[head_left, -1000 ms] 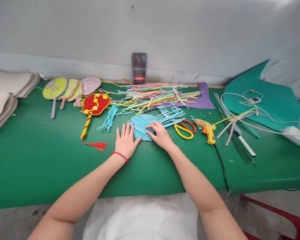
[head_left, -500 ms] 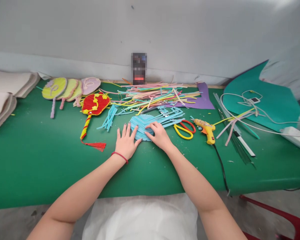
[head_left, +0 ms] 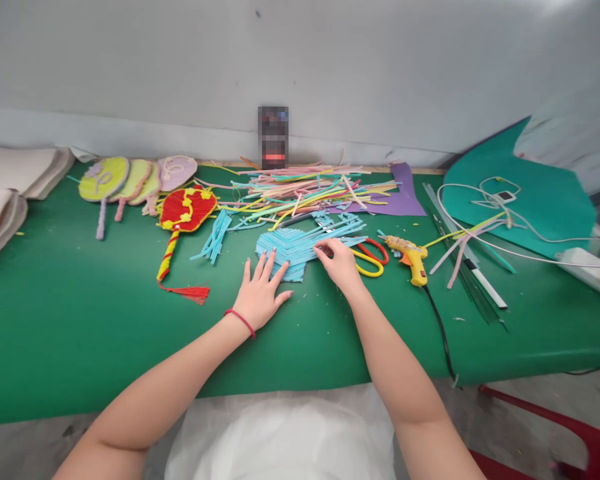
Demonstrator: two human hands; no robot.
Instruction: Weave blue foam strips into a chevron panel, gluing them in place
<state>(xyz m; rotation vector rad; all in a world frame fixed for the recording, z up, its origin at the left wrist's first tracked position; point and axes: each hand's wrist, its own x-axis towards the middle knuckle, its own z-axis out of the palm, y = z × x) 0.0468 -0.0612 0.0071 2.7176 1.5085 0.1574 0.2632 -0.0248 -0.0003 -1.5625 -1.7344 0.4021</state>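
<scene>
A light-blue panel of pipe cleaners [head_left: 285, 239], laid side by side in angled rows, lies flat on the green table; loose ends stick out to its right. My left hand [head_left: 261, 288] is spread, its fingertips resting on the panel's lower left part. At the panel's right side, my right hand [head_left: 341, 263] pinches a blue pipe cleaner [head_left: 314, 251] between thumb and fingers. Just beyond that hand lie scissors [head_left: 371, 268] with red and yellow handles, their blades hidden under the blue strands. Short blue pipe cleaners [head_left: 216, 239] sit to the left.
A yellow glue gun [head_left: 414, 261] with a black cord lies on the right. Mixed pipe cleaners [head_left: 305, 190] are heaped at the back, before a phone [head_left: 273, 137]. A red fan [head_left: 187, 210] with a tassel and several pastel fans [head_left: 104, 179] occupy the left. A teal sheet [head_left: 540, 193] lies back right.
My right hand has moved right, from the middle of the blue panel to its strands at the right edge. My left hand has shifted slightly down, still spread. The view has moved a little.
</scene>
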